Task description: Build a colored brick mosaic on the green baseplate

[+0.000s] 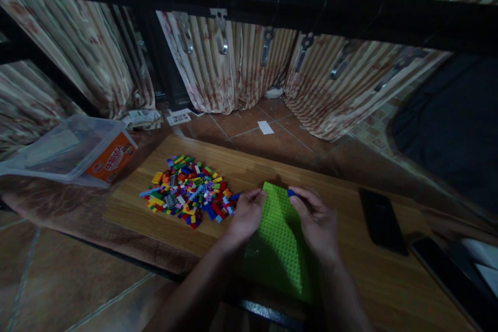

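A bright green studded building baseplate [280, 228] lies lengthwise in front of me, its near end in shadow. At its far left corner my left hand [247, 212] is closed, thumb and fingers pinching the plate's edge. My right hand [318, 223] pinches a small blue toy brick [291, 193] between thumb and fingertips, close by the far right corner of the plate. Whether that brick touches the studs cannot be made out. To the left of my left hand spreads a heap of mixed coloured bricks [190, 189].
The wooden board [229, 161] carries the plate and bricks. A dark phone [382, 220] lies to the right, with another black device [447, 275] nearer me. A clear plastic bin [73, 150] with an orange label stands at left. A dark rail [249, 2] crosses beyond.
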### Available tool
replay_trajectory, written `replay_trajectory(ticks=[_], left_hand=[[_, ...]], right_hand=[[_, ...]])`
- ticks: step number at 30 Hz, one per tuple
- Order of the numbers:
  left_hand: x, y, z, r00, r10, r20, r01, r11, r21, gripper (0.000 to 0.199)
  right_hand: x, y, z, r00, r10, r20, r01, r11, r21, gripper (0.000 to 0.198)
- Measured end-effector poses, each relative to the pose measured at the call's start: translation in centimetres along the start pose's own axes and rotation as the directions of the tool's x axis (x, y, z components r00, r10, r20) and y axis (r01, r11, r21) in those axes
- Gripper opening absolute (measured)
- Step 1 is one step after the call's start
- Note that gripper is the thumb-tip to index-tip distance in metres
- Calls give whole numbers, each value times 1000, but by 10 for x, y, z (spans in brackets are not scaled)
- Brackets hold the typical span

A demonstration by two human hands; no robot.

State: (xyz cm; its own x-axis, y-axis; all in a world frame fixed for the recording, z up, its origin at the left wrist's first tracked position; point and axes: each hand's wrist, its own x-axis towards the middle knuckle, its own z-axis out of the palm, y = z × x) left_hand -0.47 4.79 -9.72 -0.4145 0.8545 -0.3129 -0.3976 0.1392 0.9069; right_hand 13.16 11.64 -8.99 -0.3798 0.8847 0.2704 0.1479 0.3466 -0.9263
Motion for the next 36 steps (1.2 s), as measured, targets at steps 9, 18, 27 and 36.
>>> replay_trajectory(ticks=[9,18,27,36], left_hand=[[8,-16,0,996,79,47,-91,787,610,28],[-6,1,-1,985,163,64,-119,352,928,30],[-6,-13,2,990,103,100,-127,301,945,38],[-7,-14,2,988,103,111,-137,293,946,39]], right_hand=[[-3,29,-15,972,141,190,-83,955,-285,20],[-8,30,-3,956,51,288,73,912,-404,19],[-8,33,11,944,-49,325,169,921,-350,21],[-8,36,2,956,-2,292,119,915,-384,20]])
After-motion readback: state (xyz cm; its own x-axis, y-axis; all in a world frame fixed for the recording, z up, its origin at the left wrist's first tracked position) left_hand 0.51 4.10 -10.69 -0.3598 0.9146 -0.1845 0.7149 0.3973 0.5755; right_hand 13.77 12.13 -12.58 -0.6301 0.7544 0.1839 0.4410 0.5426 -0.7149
